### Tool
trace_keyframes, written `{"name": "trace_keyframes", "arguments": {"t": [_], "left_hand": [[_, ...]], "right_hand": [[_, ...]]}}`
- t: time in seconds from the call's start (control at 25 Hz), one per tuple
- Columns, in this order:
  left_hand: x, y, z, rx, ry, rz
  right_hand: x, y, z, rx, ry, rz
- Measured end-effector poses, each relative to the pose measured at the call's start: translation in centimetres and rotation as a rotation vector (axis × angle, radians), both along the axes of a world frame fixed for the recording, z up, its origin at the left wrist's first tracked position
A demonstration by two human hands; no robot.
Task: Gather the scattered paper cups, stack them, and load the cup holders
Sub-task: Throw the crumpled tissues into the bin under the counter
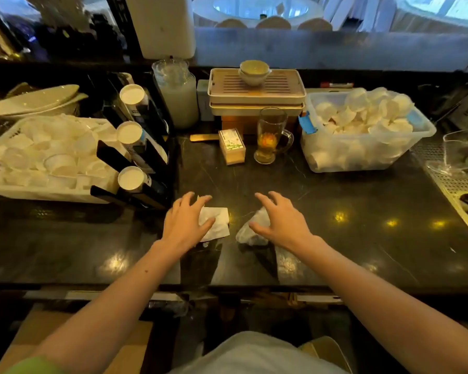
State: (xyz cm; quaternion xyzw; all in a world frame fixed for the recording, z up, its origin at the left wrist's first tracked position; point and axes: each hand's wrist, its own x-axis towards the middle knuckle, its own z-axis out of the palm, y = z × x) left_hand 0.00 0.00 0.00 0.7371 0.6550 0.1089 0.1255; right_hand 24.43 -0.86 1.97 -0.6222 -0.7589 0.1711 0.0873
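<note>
Both hands hover over the dark counter near its front edge. My left hand [185,221] rests fingers spread on a white paper napkin [219,222]. My right hand [277,221] is spread over a crumpled clear plastic wrapper [250,233]. Neither hand grips anything. Loose white paper cups fill a clear plastic bin [422,130] at the right. Three angled black cup holders [152,155] at the left show stacked cups [132,94] at their mouths. More white cups lie in a white basket [0,147] at the far left.
A glass mug of tea [271,136] and a small toothpick box [231,147] stand in the middle behind my hands. Stacked tea trays with bowls [256,85] sit behind them. A metal drip grate [454,182] lies at the far right.
</note>
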Motion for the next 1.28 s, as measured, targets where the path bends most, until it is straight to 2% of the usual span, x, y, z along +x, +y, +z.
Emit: {"name": "trace_keyframes", "arguments": {"t": [0.16,0.36,0.52,0.8,1.12,1.28], "left_hand": [[0.6,-0.9,-2.3,-0.159,0.016,0.055],[0.9,-0.8,-3.5,-0.239,-0.024,0.079],[1.4,-1.0,-3.7,-0.228,-0.145,0.100],[1.5,-1.4,-4.1,-0.211,-0.245,0.119],[0.8,-2.0,-3.0,-0.194,-0.482,0.099],[1.4,-2.4,-1.9,-0.167,-0.534,0.065]], "right_hand": [[-0.4,-1.0,-2.4,-0.125,-0.041,-0.029],[-0.8,-1.2,-4.2,-0.172,0.010,-0.074],[-0.6,-1.5,-5.5,-0.207,0.036,-0.088],[-0.2,-1.5,-6.0,-0.155,0.124,-0.137],[-0.1,-2.9,-4.1,-0.053,0.479,-0.288],[-0.7,-5.3,-2.8,-0.010,0.571,-0.375]]}}
